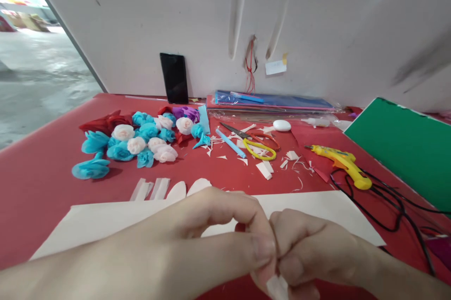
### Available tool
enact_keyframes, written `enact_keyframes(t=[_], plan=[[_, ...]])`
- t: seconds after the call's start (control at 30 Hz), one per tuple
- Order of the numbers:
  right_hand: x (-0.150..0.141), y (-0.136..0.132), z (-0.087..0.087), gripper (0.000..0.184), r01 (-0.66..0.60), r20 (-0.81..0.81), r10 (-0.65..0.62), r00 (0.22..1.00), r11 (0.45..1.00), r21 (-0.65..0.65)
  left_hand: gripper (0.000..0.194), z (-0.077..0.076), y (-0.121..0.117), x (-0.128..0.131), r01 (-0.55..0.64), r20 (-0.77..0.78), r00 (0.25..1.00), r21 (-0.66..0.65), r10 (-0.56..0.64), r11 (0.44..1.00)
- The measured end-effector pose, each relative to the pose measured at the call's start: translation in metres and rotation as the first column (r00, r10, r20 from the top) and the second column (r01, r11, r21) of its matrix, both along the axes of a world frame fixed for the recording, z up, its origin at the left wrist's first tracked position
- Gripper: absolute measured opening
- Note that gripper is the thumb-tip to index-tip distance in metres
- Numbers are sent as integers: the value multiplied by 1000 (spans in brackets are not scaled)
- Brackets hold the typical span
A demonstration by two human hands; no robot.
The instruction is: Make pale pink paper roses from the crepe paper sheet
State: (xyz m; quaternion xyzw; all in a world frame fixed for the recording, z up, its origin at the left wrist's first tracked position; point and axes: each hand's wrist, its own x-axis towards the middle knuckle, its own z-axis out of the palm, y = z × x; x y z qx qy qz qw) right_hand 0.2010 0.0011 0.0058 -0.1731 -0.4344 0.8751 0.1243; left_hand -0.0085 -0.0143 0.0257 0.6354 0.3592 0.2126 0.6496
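Observation:
My left hand and my right hand meet at the lower middle, fingers closed and touching. A small strip of white paper sticks out below the fingertips, pinched between them; the rest of it is hidden by my fingers. Under my hands lies a large white sheet. Just beyond my left hand are white paper petals and folded white strips.
Blue, white, red and purple paper flowers are heaped at the left. Scissors, a light blue pen and paper scraps lie mid-table. A yellow glue gun with a black cord and a green board are right. A phone leans at the back.

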Motion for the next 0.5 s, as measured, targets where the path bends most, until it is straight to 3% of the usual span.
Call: enact_keyframes(t=[0.1,0.23,0.4,0.5], plan=[[-3,-3,-9,16,98,-104,-110,988,989,-109,13,0,4,2,-16,90,996,-96,25,995],[-7,-6,-16,29,182,-141,-207,968,969,-169,13,7,6,12,87,297,955,-290,3,953],[-8,-7,-25,46,175,-200,-209,957,968,-178,4,8,4,13,-3,207,977,-234,52,972],[-8,-6,-28,48,137,-253,-178,951,976,-168,6,5,5,11,26,228,973,-222,26,975]])
